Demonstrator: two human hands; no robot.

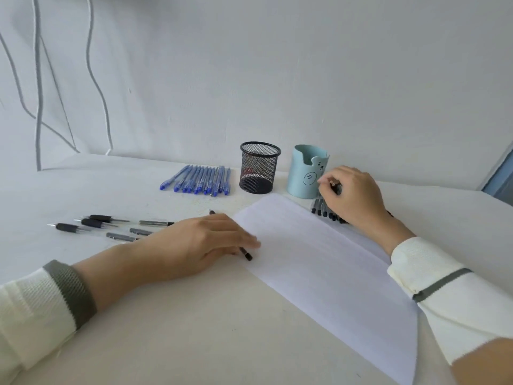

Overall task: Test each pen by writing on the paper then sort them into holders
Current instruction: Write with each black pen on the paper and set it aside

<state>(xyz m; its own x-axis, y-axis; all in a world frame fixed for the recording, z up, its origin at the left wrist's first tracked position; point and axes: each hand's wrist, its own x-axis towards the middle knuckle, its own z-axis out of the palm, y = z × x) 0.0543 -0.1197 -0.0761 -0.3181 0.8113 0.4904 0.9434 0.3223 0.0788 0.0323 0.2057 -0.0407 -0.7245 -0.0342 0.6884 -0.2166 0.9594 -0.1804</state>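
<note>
The long white paper point(327, 262) lies flat on the table point(194, 329). The left hand point(200, 243) rests, grip open, on a black pen point(248, 255); the right hand point(352, 195) pinches a dark pen point(336, 187).

Two holders at the upper middle: one black mesh holder point(260, 168) and one light blue holder point(304, 176). One sheet of paper point(319, 259). About ten blue pens point(200, 180) in a row. Three black-grip pens point(94, 223) at left, and a fourth black pen point(247, 255) under the left hand point(194, 243). The dark pens point(323, 211) under the right hand point(352, 195) are too hidden to count.
</note>
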